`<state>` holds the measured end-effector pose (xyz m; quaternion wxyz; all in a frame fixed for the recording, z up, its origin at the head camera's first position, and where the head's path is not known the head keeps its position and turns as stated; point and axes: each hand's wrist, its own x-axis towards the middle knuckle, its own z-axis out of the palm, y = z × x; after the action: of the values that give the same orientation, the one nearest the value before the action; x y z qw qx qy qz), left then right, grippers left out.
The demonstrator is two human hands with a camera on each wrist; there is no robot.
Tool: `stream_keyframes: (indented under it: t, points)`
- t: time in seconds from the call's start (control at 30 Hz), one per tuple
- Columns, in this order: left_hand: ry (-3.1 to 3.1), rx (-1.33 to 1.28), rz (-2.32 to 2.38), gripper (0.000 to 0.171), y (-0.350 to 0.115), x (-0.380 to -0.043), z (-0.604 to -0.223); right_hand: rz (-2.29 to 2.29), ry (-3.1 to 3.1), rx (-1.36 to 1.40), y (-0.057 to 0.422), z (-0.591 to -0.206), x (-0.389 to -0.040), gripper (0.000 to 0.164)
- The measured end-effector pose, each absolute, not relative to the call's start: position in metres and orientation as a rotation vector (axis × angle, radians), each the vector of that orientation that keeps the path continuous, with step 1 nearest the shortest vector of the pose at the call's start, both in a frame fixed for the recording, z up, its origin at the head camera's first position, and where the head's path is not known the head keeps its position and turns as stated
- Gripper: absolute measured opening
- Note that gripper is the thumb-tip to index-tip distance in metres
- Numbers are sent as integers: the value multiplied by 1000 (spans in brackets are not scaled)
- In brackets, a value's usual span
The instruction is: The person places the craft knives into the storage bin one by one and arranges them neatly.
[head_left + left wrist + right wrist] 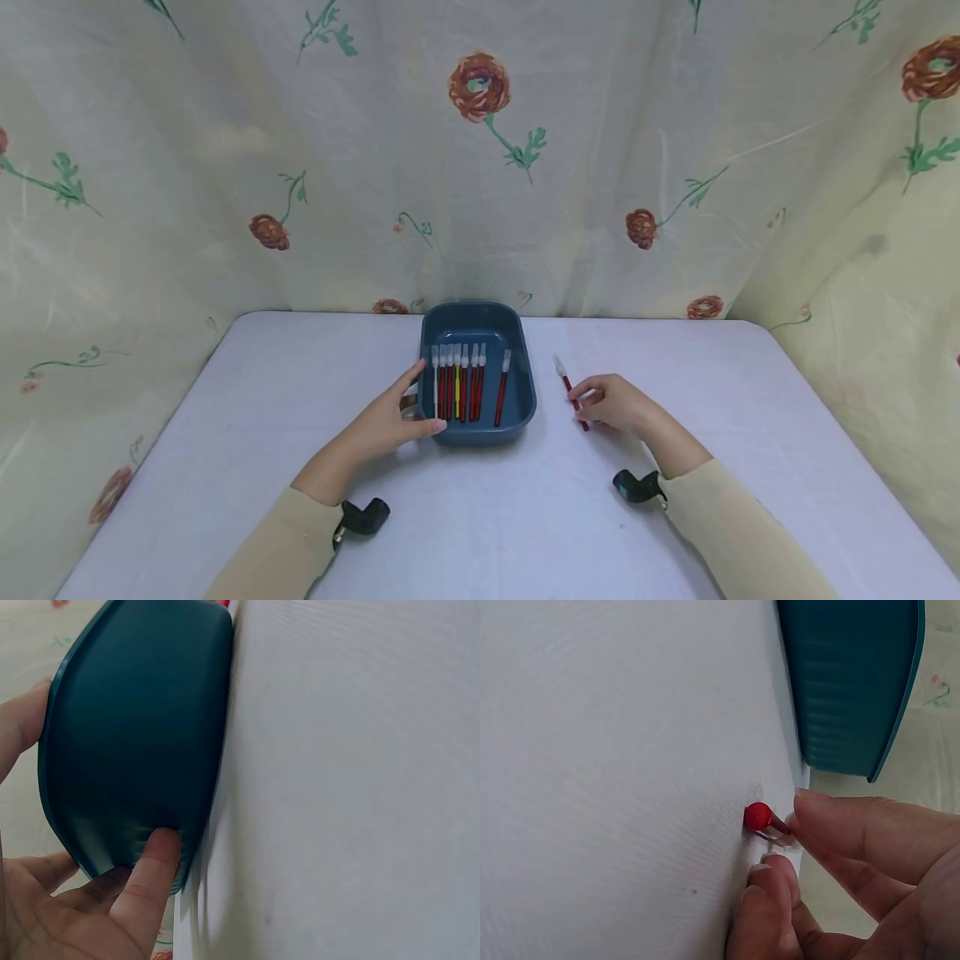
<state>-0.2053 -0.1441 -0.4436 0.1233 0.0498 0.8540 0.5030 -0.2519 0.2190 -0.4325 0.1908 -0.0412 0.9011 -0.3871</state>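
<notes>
A dark teal tray (521,367) sits at the table's middle, holding several red pens and one yellow pen (457,385), all with white caps. My left hand (393,421) holds the tray's near left corner, thumb on its outer wall (142,757), fingers along the left rim. To the tray's right a red pen with a white cap (567,387) lies on the table. My right hand (611,402) pinches its near end (759,816) between thumb and fingers.
The white table (300,400) stretches wide on both sides of the tray. A floral cloth (480,150) hangs behind and along both sides. Black wrist mounts (363,515) sit near the front edge.
</notes>
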Motion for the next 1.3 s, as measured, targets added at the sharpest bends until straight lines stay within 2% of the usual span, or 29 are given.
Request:
stream_keyframes:
  t: [0.6, 1.3]
  points:
    - [2460, 145, 1503, 104, -145, -206, -446, -866, 2668, -72, 213, -430, -247, 24]
    - [2469, 150, 1492, 105, -145, -206, -445, -1085, 2533, -54, 222, -425, -249, 29]
